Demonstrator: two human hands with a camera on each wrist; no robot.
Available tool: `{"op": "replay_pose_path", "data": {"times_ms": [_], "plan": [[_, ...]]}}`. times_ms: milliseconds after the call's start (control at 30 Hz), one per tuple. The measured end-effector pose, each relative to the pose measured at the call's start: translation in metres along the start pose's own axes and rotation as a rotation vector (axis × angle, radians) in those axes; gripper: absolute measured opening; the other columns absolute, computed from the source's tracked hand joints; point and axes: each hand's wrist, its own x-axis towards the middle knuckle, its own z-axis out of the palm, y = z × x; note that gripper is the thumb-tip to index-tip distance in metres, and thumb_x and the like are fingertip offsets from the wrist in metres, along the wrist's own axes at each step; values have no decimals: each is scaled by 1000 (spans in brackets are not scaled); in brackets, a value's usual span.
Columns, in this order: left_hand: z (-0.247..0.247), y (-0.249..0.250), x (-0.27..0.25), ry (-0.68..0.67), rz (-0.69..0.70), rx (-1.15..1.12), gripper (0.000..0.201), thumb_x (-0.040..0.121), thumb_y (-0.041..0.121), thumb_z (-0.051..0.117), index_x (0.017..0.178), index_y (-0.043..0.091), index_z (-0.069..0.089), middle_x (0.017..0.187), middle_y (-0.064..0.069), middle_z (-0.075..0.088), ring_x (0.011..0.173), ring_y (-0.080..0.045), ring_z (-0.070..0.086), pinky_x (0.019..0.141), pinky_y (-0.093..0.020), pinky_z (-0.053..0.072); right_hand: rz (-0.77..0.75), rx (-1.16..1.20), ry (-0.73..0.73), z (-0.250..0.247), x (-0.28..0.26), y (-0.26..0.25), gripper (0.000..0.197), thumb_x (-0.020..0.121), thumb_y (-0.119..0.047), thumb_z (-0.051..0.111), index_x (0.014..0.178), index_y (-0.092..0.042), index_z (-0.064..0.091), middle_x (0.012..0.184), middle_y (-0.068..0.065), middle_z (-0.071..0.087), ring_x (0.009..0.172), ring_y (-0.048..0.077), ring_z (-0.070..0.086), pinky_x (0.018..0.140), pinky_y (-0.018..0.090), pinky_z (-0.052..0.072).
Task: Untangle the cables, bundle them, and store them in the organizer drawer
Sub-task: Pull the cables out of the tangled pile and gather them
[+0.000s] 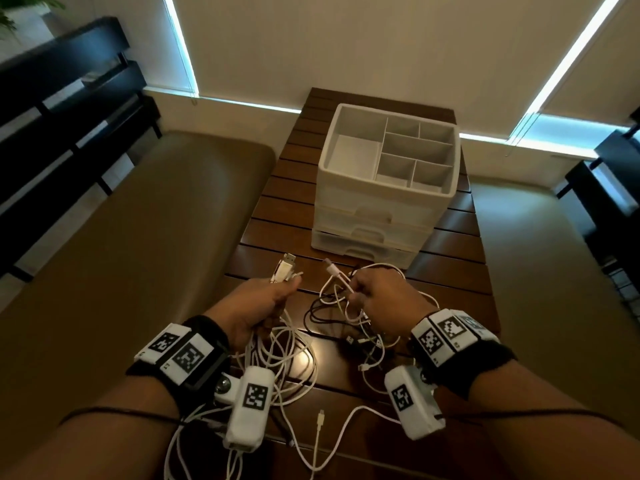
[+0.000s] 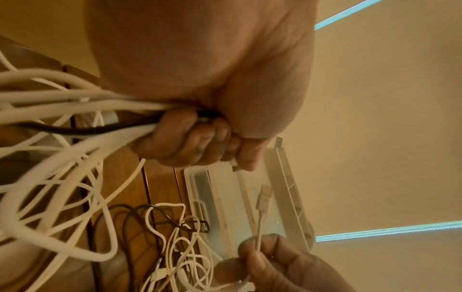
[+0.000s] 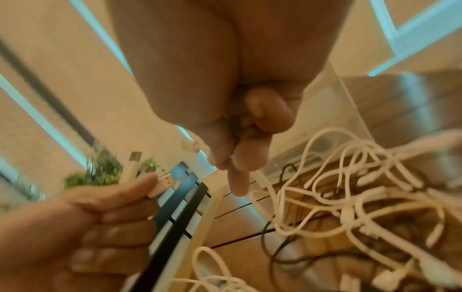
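My left hand (image 1: 266, 303) grips a bunch of white cables (image 1: 277, 355) in a fist, with their plugs (image 1: 285, 268) sticking out past the thumb. The left wrist view shows the curled fingers (image 2: 185, 142) round white cords and one black cord. My right hand (image 1: 377, 299) pinches one white cable (image 1: 341, 277) near its plug, above the tangle of white and black cables (image 1: 349, 323) on the table. The white organizer (image 1: 384, 188) stands behind the tangle, its top tray divided into several compartments and its drawers closed.
The slatted wooden table (image 1: 284, 188) is narrow, flanked by brown cushioned seats (image 1: 145, 237) on both sides. A loose white cable end (image 1: 320, 420) lies near the front edge. Dark shelving (image 1: 65, 109) stands at far left.
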Motion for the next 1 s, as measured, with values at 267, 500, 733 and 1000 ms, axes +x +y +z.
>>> {"op": "replay_pose_path", "data": {"times_ms": [267, 500, 733, 1000], "plan": [[19, 16, -6, -52, 130, -91, 37, 85, 47, 63, 96, 12, 72, 50, 8, 36, 44, -7, 28, 44, -21, 23, -28, 493, -52, 13, -9, -20, 11, 92, -13, 62, 88, -3, 58, 76, 8, 75, 55, 26, 63, 49, 29, 50], [30, 16, -6, -73, 221, -192, 20, 78, 20, 76, 89, 9, 64, 71, -7, 66, 53, -16, 55, 49, -28, 41, -38, 671, -17, 31, -4, -32, 9, 87, -6, 65, 92, 1, 67, 76, 19, 72, 36, 15, 51, 39, 24, 42], [21, 16, -4, 46, 165, -279, 20, 94, 33, 58, 85, 16, 53, 65, -1, 47, 48, -12, 37, 41, -22, 31, -154, 272, -99, 31, -3, -25, 17, 86, -28, 69, 81, -12, 66, 81, 0, 71, 70, 7, 62, 66, 23, 48], [9, 24, -15, -142, 223, -543, 40, 94, 37, 54, 62, 19, 39, 48, 3, 27, 41, -13, 33, 49, -29, 43, -194, 86, -130, 29, 4, 6, 15, 91, -29, 63, 76, -30, 57, 79, -10, 60, 75, 9, 58, 70, 27, 47]]}}
